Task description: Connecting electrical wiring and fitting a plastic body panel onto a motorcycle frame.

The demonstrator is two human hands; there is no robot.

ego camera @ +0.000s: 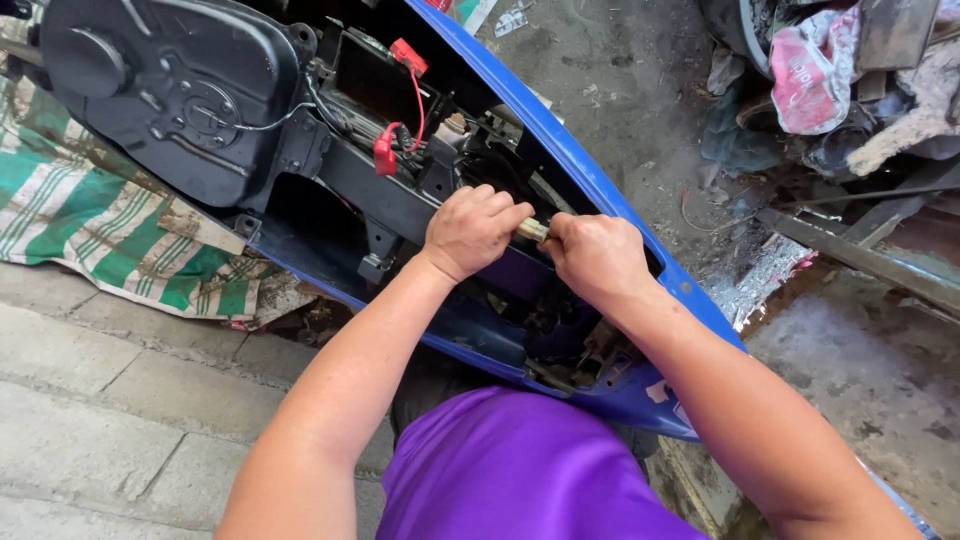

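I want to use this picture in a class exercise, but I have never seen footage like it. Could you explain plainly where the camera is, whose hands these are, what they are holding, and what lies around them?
There is one picture, taken by a camera worn on a person's head, looking down past their purple shirt at their own two bare hands. No robot is involved.

The left hand and the right hand are both closed around a short, pale rod-like tool; only a small piece shows between the fists, so I cannot tell what kind it is.

The hands work inside an opened blue scooter body. Its black fuel tank and red wire connectors are exposed.

On the concrete ground lie a green-and-white striped cloth at left and a heap of rags and scrap at upper right.
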